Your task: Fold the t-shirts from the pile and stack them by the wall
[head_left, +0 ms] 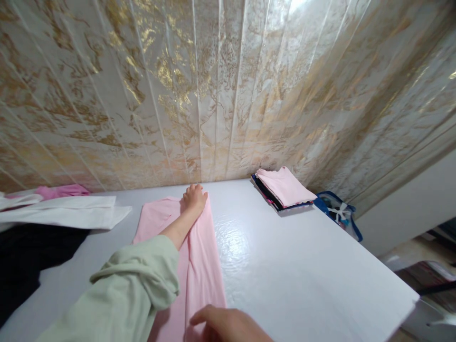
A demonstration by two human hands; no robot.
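A pink garment [204,256] lies lengthwise on the white table, its right side folded over in a long strip. My left hand [195,197], at the end of a pale green sleeve, reaches to the garment's far end. Its fingers are curled closed on the cloth near the far right corner. At the bottom edge of the view is my right hand [231,325], over the near part of the same garment. Its fingers bend down to the cloth, closed on it as far as can be seen; the frame cuts off the rest of the hand.
A stack of folded clothes [285,187], pink on top and dark below, sits at the table's back right. White cloth [64,213], black cloth [42,256] and bright pink cloth [64,191] lie at left. A blue-edged bag [338,211] stands beyond the right edge. A gold-patterned curtain [213,95] hangs behind.
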